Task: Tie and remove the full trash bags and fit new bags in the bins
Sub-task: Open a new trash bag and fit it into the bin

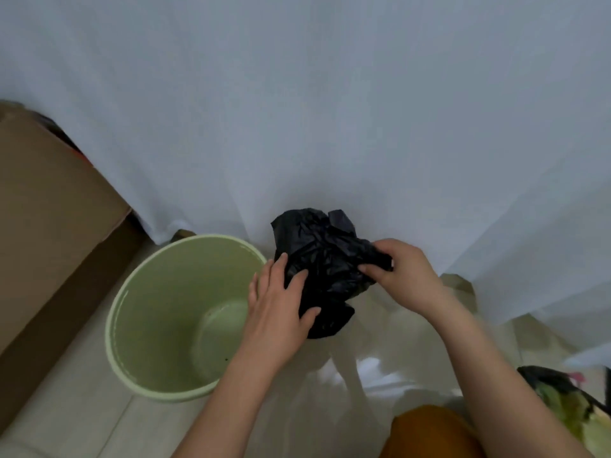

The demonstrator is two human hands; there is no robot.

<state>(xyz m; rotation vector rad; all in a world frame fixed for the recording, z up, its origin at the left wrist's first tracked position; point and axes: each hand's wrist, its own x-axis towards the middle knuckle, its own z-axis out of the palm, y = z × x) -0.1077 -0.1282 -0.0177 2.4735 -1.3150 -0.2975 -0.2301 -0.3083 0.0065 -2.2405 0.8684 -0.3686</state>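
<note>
At the near right edge a full bag (575, 401) lies on the floor (82, 424), so I judge this bin is ready for its new liner. My left hand (277, 305) lies against the crumpled black bag (317, 256), fingers mostly straight, the thumb pressing its lower fold. My right hand (396, 272) pinches the bag's right corner between thumb and fingers. The bag hangs in the air just right of the empty green bin (158, 325). It looks thin, light and limp, likely slippery and clingy, so I'd hunt for the open hem and take hold there with both grips. Beyond stand a cardboard box (49, 209) and a white curtain (330, 110)
</note>
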